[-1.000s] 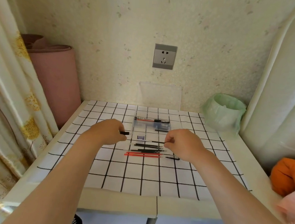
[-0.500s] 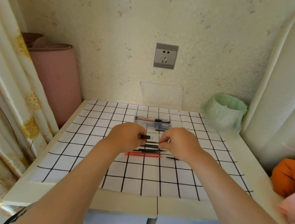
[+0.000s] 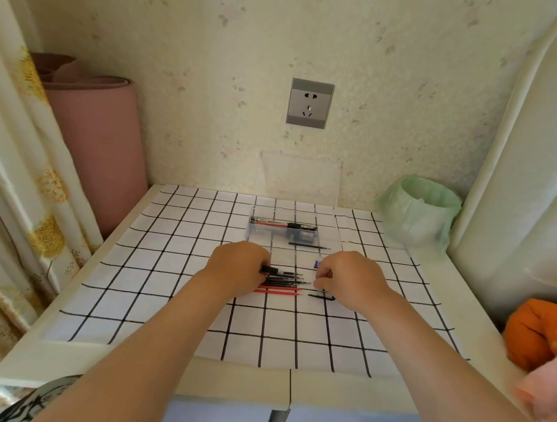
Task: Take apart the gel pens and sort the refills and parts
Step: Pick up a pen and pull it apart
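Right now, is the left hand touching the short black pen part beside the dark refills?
Touching. The head view shows the left hand pinching one end of the short black pen part with its fingertips.

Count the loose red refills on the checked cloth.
2. The farther red refill and the nearer red refill lie side by side before the black refills; the left hand covers their left ends and may hide more.

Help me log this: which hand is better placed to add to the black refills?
Left, likely: left hand holds a black piece at the black refills; right hand sits beyond their tips.
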`<state>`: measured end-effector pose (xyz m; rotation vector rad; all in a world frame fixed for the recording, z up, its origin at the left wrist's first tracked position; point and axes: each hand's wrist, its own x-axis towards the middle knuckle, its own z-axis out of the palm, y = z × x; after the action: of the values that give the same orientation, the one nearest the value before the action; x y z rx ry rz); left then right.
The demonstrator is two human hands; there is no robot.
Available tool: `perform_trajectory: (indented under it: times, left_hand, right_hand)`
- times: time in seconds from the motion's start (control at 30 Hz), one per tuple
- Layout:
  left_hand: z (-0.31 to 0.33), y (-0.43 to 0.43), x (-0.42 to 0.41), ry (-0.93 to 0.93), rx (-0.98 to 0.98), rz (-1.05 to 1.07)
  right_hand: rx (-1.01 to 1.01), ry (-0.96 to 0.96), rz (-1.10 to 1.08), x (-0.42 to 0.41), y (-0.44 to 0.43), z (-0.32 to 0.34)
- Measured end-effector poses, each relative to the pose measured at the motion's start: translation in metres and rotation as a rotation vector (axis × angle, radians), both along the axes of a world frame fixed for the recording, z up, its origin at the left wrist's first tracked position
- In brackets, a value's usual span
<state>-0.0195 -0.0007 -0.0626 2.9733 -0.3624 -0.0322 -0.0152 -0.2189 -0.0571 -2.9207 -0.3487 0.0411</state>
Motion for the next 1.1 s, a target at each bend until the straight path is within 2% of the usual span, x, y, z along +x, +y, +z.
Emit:
perform_trajectory:
  times: [0.2, 0.37, 0.53, 0.6, 0.7, 0.9, 1.1]
  left_hand:
    - [0.003, 0.003, 0.002, 0.014, -0.033, -0.016]
    - [0.019, 0.014, 0.005, 0.024, -0.129, -0.032]
    - [0.025, 0.024, 0.011, 0.077, -0.204, -0.016]
    - [0.026, 0.025, 0.013, 0.108, -0.218, -0.022]
    - [0.029, 0.028, 0.017, 0.148, -0.233, -0.021]
    - [0.039, 0.029, 0.016, 0.108, -0.24, -0.068]
    - [0.043, 0.031, 0.016, 0.119, -0.23, -0.084]
  right_hand:
    - [-0.056, 0.012, 0.036, 0.0, 0.003, -0.003]
    - [-0.018, -0.008, 0.045, 0.001, 0.004, -0.001]
    - [0.051, -0.256, 0.085, 0.007, 0.017, 0.011]
    - [0.035, -0.297, 0.086, 0.017, 0.022, 0.012]
    - [-0.06, -0.259, 0.084, 0.038, 0.025, 0.015]
    - [-0.33, -0.061, 0.077, 0.079, 0.036, 0.021]
    - [-0.467, 0.043, 0.084, 0.093, 0.052, 0.019]
